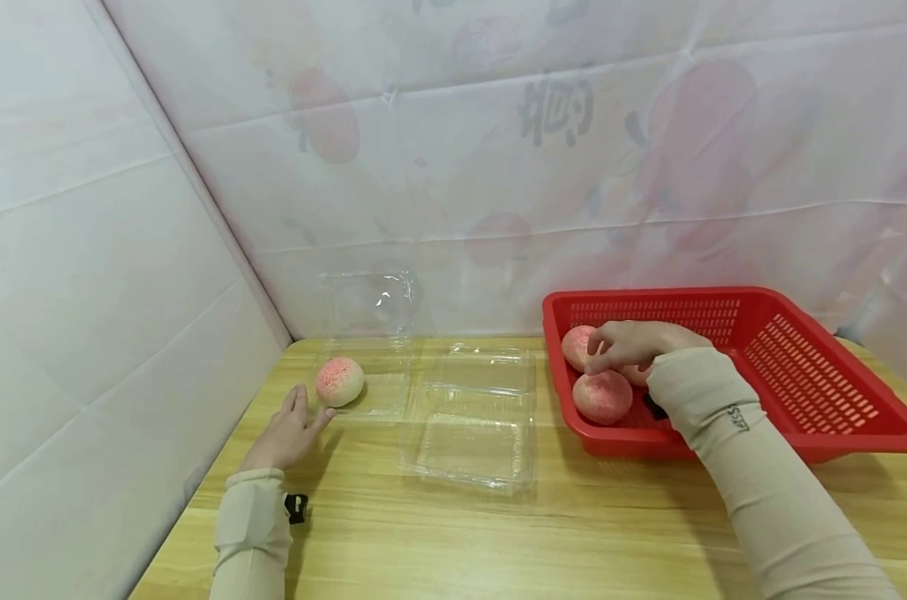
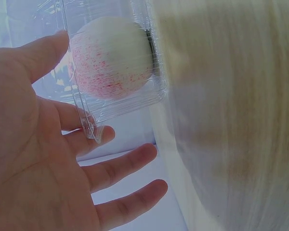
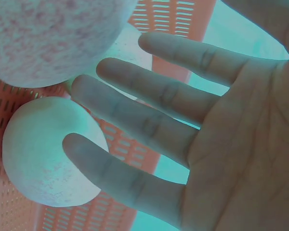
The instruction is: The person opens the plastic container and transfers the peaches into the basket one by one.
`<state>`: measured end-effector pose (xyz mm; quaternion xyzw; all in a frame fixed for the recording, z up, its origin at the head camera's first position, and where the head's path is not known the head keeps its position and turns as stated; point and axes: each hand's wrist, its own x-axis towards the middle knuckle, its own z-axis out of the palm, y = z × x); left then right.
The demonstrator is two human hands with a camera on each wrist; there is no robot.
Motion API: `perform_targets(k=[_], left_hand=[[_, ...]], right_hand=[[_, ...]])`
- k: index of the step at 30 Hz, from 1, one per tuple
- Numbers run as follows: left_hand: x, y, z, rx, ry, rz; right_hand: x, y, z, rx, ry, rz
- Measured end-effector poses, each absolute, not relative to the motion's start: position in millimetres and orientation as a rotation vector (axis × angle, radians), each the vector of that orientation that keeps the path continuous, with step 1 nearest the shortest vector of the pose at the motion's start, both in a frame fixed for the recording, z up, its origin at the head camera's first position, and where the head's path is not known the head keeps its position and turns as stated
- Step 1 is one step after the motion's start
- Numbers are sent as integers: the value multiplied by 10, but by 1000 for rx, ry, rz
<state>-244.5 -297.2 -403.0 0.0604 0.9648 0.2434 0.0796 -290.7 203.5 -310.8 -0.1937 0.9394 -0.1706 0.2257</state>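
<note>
My left hand [image 1: 284, 435] is at the near left corner of an open clear plastic clamshell box [image 1: 388, 393], its fingers loosely spread. A cream round peach-like bun [image 1: 339, 381] with pink speckles sits inside that box. In the left wrist view, the thumb and fingers [image 2: 120, 168] are around the box's edge. My right hand [image 1: 643, 340] reaches into a red plastic basket [image 1: 866, 367], above similar buns. One pink bun [image 1: 602, 398] lies at the front, another bun [image 1: 578, 347] behind it. The right wrist view shows spread fingers [image 3: 135, 125] beside a paler bun [image 3: 43, 163], gripping nothing.
A second clear box [image 1: 472, 446] lies open between the first box and the basket. All stand on a wood-grain table [image 1: 423, 542]. Pale printed cloth [image 1: 453, 167] hangs behind the table, and a white cloth wall [image 1: 108, 333] is at left.
</note>
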Motion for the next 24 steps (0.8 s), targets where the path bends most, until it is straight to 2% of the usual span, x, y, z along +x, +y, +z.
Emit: perform_targets(k=[24], left_hand=[[-2412,-2976,-4072,173,2888,738]], right_hand=[[-2941,1931,-3053,-571,2745,-552]])
